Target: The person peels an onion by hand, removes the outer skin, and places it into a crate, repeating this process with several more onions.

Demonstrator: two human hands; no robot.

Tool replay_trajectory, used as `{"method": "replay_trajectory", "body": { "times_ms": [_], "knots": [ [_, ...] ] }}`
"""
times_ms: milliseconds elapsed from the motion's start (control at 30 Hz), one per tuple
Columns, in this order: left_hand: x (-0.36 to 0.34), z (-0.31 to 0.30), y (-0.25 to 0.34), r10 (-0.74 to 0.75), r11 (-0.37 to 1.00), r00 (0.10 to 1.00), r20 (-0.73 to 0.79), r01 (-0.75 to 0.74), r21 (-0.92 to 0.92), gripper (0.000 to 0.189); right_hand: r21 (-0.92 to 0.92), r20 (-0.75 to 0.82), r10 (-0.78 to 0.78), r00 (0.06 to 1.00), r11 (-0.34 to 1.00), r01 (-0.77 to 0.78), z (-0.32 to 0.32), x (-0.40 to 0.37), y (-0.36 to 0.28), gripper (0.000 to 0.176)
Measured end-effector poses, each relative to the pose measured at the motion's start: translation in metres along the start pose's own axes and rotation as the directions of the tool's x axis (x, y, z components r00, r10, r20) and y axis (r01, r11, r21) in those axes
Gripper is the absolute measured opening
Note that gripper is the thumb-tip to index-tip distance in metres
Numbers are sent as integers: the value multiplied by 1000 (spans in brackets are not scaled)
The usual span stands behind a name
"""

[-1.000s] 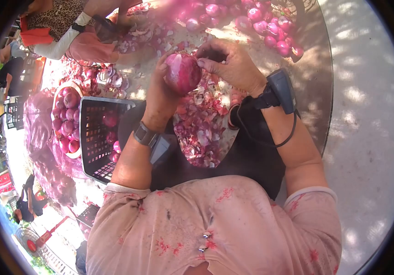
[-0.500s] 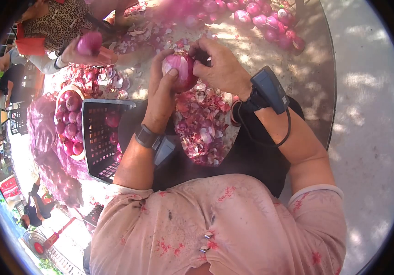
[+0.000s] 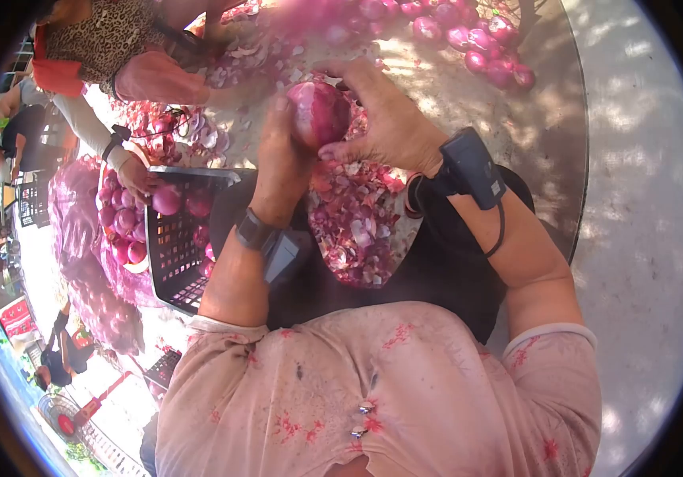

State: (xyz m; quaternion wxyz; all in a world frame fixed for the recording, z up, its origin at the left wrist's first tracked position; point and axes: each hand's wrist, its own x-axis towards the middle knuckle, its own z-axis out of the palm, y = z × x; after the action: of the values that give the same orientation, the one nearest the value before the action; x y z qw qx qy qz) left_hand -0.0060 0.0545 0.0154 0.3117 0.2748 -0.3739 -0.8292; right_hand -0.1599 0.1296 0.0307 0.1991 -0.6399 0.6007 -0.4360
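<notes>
A red onion [image 3: 319, 116] is up in front of me, with part of its purple skin showing a paler patch. Wrapped round its left side is my left hand [image 3: 284, 151], thumb upright along it. My right hand [image 3: 385, 119] spans the onion's right side, thumb at its lower edge and forefinger at its top, palm apart from it. Below my hands, between my knees, lies a heap of loose onion skins [image 3: 357, 219]. Each of my wrists carries a strapped device.
On my left stands a black plastic crate [image 3: 178, 246] with onions in it, beside a round basket [image 3: 136, 266] of onions. A co-worker's hand [image 3: 136, 179] is at the crate's rim with an onion [image 3: 166, 199]. More onions [image 3: 484, 48] lie ahead on the ground.
My right hand has gone from a pinch at the onion's top to fingers spread along its side. The onion has turned. The co-worker's hand has moved down to the crate with an onion.
</notes>
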Motion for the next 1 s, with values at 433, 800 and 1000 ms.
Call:
{"method": "replay_trajectory", "body": {
  "times_ms": [433,800,1000],
  "knots": [
    [1,-14,2,98,955,991,93,-121,272,67,331,-61,231,971,923,-199,11,0,0,86],
    [-7,3,6,219,938,951,219,-267,220,92,533,-135,102,986,846,-15,13,3,-4,62],
    [-3,-2,17,138,990,940,311,-133,-37,94,556,-51,90,995,830,-47,-10,-2,1,52]
  ]
}}
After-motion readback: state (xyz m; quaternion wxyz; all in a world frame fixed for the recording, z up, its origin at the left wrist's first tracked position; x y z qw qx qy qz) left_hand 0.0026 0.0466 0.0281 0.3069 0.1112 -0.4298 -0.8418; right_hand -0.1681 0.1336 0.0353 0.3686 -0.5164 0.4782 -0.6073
